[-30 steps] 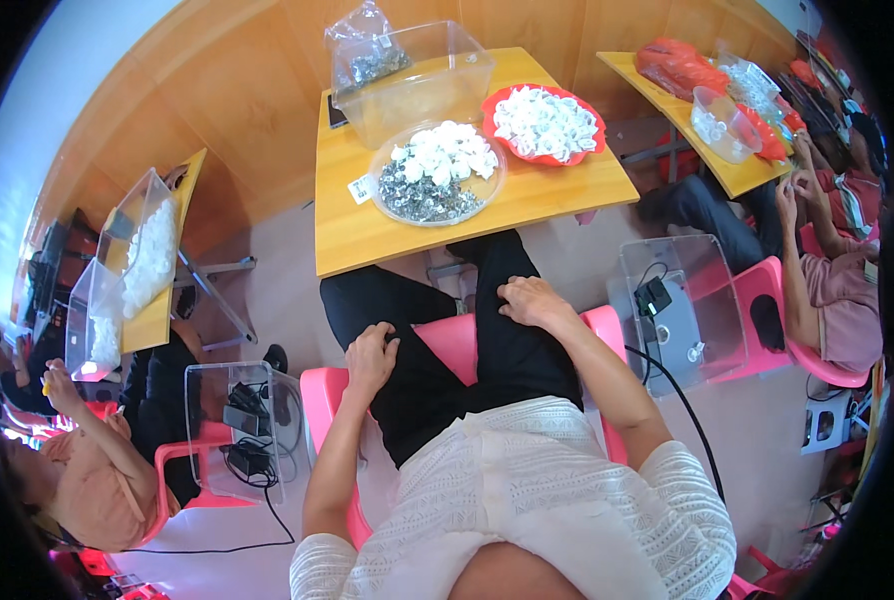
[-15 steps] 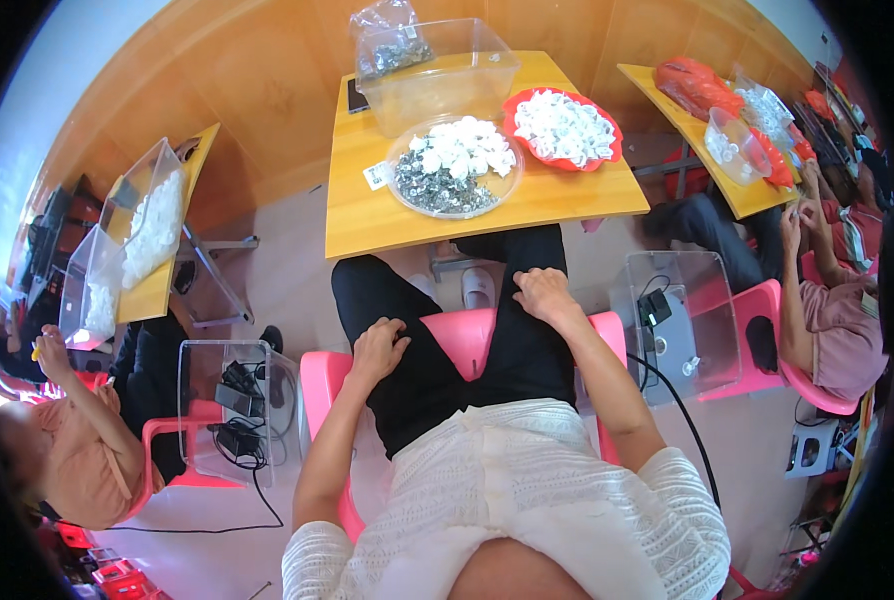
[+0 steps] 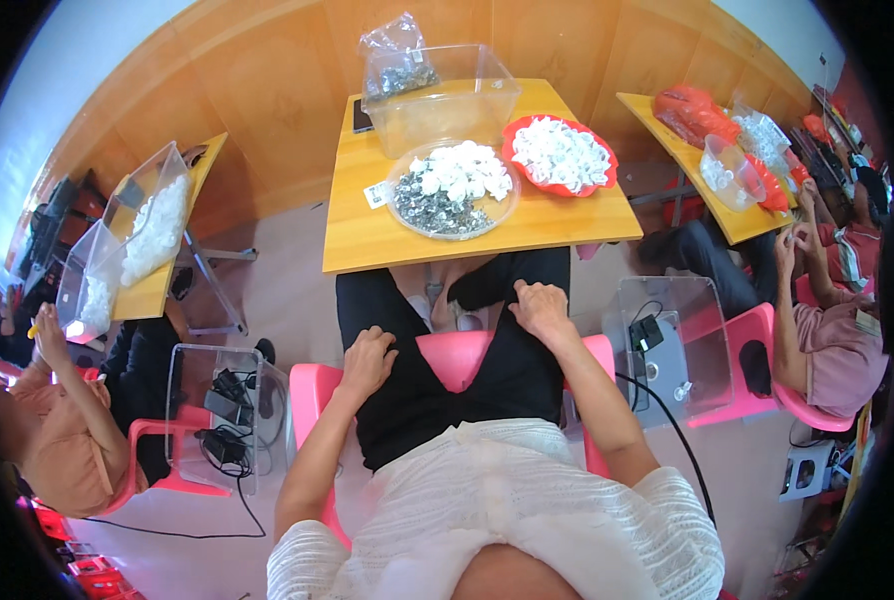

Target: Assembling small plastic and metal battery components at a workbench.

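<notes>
My left hand [image 3: 370, 360] rests on my left thigh, its fingers loosely laid on the black trousers [image 3: 399, 300] and holding nothing. On the other thigh lies my right hand [image 3: 543, 308], empty too, with its fingers relaxed. Beyond my knees, a yellow table [image 3: 567, 220] carries a round clear tray [image 3: 399, 212]. White plastic pieces [image 3: 467, 170] fill the tray's far side and small silvery metal parts [image 3: 437, 210] its near side. A red scalloped bowl [image 3: 611, 180] beside it is heaped with white pieces [image 3: 561, 152].
A big clear bin [image 3: 437, 115], a bag of metal parts [image 3: 405, 70] and a dark phone [image 3: 362, 115] stand farther back on the table. Clear boxes with black adapters flank my pink chair [image 3: 312, 400]. Co-workers sit at side tables, left and right.
The view has tilted up slightly, so the table and its contents appear lower. My feet have drawn back under the table; both hands stay on my thighs.
</notes>
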`<state>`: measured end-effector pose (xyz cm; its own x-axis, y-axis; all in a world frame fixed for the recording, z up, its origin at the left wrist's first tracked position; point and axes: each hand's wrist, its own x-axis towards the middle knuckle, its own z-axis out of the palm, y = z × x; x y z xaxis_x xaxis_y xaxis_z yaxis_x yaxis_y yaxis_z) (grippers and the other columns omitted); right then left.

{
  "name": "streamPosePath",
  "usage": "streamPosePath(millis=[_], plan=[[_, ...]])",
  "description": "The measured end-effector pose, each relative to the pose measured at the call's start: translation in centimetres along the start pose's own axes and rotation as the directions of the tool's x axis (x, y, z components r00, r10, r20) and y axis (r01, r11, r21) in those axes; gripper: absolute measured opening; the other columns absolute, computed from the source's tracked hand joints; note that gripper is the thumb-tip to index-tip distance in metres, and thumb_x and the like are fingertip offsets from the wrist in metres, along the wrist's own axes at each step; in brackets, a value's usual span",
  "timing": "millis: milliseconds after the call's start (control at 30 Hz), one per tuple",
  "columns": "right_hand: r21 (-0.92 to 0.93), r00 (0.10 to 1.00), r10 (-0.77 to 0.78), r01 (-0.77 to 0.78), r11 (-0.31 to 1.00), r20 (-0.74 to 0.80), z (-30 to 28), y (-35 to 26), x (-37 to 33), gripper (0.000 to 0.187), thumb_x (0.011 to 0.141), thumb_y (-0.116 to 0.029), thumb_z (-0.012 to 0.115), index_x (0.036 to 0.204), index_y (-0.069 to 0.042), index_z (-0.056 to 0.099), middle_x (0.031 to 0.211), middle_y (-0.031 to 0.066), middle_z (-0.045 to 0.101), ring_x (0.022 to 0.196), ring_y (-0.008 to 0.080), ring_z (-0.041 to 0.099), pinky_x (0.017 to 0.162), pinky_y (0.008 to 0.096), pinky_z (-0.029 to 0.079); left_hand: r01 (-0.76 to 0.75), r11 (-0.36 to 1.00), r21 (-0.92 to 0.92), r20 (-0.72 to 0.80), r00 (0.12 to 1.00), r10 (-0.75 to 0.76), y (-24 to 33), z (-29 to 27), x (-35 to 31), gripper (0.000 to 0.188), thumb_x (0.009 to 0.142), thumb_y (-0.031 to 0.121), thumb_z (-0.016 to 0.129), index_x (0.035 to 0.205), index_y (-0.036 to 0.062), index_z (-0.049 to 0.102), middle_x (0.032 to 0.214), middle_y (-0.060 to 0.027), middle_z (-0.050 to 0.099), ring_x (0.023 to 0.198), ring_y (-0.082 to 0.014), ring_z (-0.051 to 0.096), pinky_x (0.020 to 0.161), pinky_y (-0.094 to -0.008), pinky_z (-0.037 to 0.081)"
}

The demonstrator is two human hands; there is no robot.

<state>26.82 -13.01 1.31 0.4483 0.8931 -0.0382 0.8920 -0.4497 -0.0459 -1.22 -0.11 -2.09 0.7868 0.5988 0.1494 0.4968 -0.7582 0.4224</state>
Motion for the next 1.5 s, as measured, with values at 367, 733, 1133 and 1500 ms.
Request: streamPosePath(millis=[367,733,1133,1500], plan=[[0.409,0.990,-0.063,0.110,0.906,-0.128,-2.1,-0.9,1.2,0.021,0.076,-0.026,0.063,0.080,-0.006,0.064,0.080,0.0158,0.065,0.076,0.0327,0.063,0.067,0.0439,0.049,-0.076,0.996,0.037,0.045,0.996,0.075,0.2,0.1,-0.4,0.021,0.072,0.010,0.066,0.091,0.0037,0.063,0.092,-0.0111,0.056,0.088,-0.0299,0.052,0.078,-0.0382,0.045],[0.306,0.784,-0.035,0.282,0.909,-0.619,-4.5,-0.8,15.0,0.014,0.066,-0.001,0.062,0.078,-0.007,0.064,0.082,0.0145,0.063,0.079,0.0315,0.061,0.066,0.0418,0.050,-0.027,1.000,0.013,0.122,0.992,0.025,0.0,0.3,0.0,0.024,0.072,0.012,0.066,0.095,0.0054,0.062,0.093,-0.0100,0.054,0.092,-0.0285,0.052,0.078,-0.0392,0.044],[0.066,0.830,-0.234,0.308,0.949,-0.506,-3.8,-0.4,17.4,0.020,0.070,-0.003,0.061,0.089,-0.010,0.059,0.092,0.0095,0.056,0.087,0.0301,0.058,0.071,0.0411,0.049,0.050,0.983,-0.175,0.193,0.981,-0.015,0.7,-0.3,0.4,0.023,0.076,0.012,0.063,0.098,0.0045,0.062,0.092,-0.0125,0.058,0.090,-0.0312,0.056,0.077,-0.0393,0.046],[0.158,0.716,-0.237,0.438,0.885,-0.657,-3.9,1.5,16.6,0.028,0.070,-0.001,0.064,0.097,-0.007,0.060,0.094,0.0090,0.057,0.087,0.0250,0.059,0.074,0.0358,0.049,-0.090,0.748,-0.658,-0.069,0.996,0.059,9.7,-4.2,9.4,0.019,0.080,0.005,0.060,0.098,-0.0017,0.061,0.084,-0.0119,0.065,0.075,-0.0176,0.063,0.070,-0.0268,0.050]])
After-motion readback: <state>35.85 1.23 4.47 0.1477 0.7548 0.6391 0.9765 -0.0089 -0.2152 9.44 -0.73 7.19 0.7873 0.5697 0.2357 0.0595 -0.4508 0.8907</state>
